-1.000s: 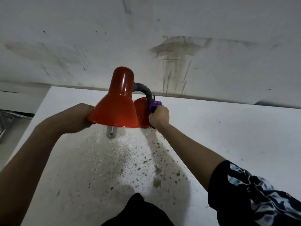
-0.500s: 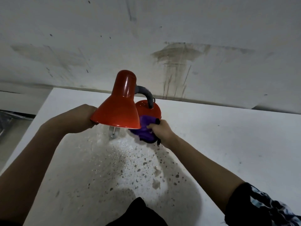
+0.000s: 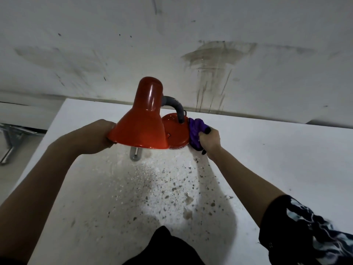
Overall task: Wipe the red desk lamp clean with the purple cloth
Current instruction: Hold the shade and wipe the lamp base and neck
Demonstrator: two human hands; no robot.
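Observation:
The red desk lamp (image 3: 141, 123) stands on a white speckled table (image 3: 267, 159) near the wall. Its cone shade tilts toward me and is lit, with a grey bent neck (image 3: 176, 109) joining it to the round red base (image 3: 175, 133). My left hand (image 3: 97, 136) grips the left rim of the shade. My right hand (image 3: 209, 139) is closed on the bunched purple cloth (image 3: 195, 131), which presses against the right edge of the base. A bulb tip (image 3: 135, 154) shows under the shade.
A stained white wall (image 3: 210, 60) rises just behind the table. The table's left edge drops off to a floor with a metal frame (image 3: 11, 140). Dark clothing (image 3: 164, 249) shows at the bottom edge.
My right hand has carried the purple cloth from the front of the base round to its right edge. The left hand keeps hold of the shade.

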